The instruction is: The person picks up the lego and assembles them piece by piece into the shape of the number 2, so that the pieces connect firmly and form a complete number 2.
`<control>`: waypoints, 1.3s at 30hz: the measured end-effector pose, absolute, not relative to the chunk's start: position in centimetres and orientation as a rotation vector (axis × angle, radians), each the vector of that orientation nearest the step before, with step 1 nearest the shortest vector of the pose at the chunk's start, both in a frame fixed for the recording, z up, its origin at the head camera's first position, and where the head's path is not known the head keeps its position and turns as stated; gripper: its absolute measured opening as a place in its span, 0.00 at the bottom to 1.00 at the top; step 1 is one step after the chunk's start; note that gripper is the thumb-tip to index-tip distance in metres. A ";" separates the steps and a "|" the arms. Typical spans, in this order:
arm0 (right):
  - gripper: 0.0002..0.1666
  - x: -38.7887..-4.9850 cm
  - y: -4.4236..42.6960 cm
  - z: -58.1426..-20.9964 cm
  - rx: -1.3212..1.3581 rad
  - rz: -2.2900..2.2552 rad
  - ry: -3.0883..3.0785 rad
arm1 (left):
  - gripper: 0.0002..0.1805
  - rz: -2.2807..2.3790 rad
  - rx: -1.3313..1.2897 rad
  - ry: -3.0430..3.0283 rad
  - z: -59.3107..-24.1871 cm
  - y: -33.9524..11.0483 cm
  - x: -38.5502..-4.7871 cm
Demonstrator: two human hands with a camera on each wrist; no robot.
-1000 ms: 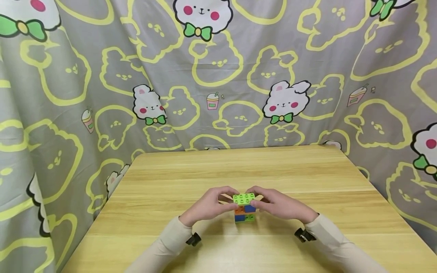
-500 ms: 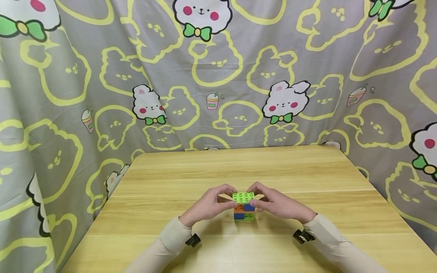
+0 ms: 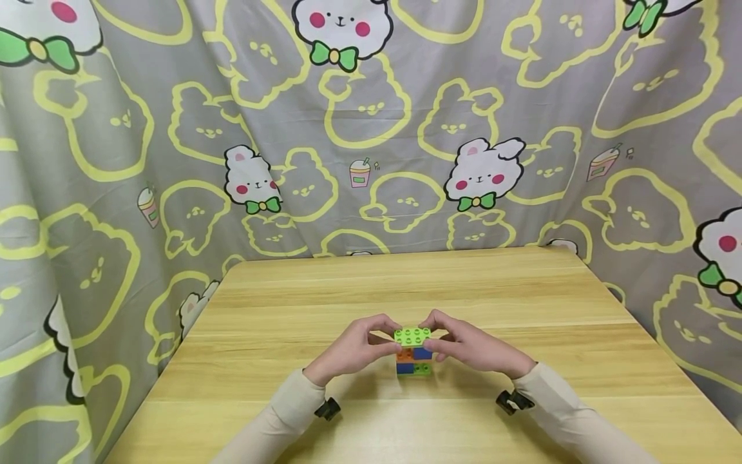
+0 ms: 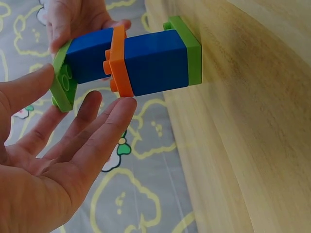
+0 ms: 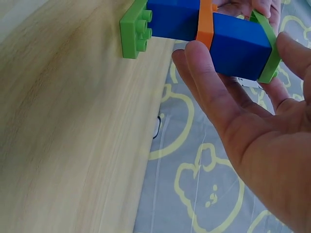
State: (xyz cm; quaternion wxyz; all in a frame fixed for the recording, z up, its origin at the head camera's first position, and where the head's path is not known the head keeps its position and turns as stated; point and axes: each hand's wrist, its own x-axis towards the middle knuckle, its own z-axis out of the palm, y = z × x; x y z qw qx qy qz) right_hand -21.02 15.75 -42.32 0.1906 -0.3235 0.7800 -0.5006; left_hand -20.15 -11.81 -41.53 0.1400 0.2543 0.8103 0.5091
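A small tower of toy building blocks stands upright near the table's middle. Its top is a light green studded block (image 3: 413,337). Under that, a blue block (image 3: 423,354) sits to the right on an orange block (image 3: 404,355). A lower blue block (image 4: 156,63) rests on the left part of the bottom green block (image 5: 133,31), leaving studs bare. My left hand (image 3: 355,348) pinches the top green block's left end between thumb and fingers. At the right end, my right hand (image 3: 478,348) pinches the same block. Other fingers of both hands reach down along the tower's far side.
The wooden table (image 3: 278,290) extends around the tower on every side. Behind it and along both sides hangs a grey curtain (image 3: 406,238) with cartoon prints. A black wrist camera (image 3: 328,408) is worn at the left sleeve, another black camera (image 3: 514,401) at the right.
Both hands keep their hold on the top green block. The tower and hands have shifted only very slightly toward the far left of the head view.
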 end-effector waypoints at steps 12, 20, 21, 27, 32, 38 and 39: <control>0.12 -21.1 15.7 -42.4 -0.915 -1.414 2.200 | 0.11 1.452 0.755 2.353 -41.6 -11.8 -20.2; 0.12 -21.0 15.7 -42.4 -0.902 -1.412 2.206 | 0.10 1.451 0.760 2.352 -41.6 -11.8 -20.1; 0.12 -21.0 15.7 -42.4 -0.901 -1.412 2.208 | 0.10 1.451 0.761 2.353 -41.6 -11.8 -20.1; 0.12 -21.0 15.7 -42.4 -0.905 -1.407 2.219 | 0.10 1.445 0.756 2.353 -41.5 -11.8 -20.1; 0.12 -21.0 15.7 -42.4 -0.914 -1.407 2.221 | 0.11 1.454 0.770 2.340 -41.4 -11.8 -20.1; 0.11 -21.1 15.7 -42.4 -0.934 -1.410 2.226 | 0.11 1.478 0.762 2.317 -41.2 -11.7 -19.9; 0.11 -21.1 15.7 -42.5 -0.936 -1.412 2.225 | 0.11 1.481 0.761 2.316 -41.2 -11.7 -19.9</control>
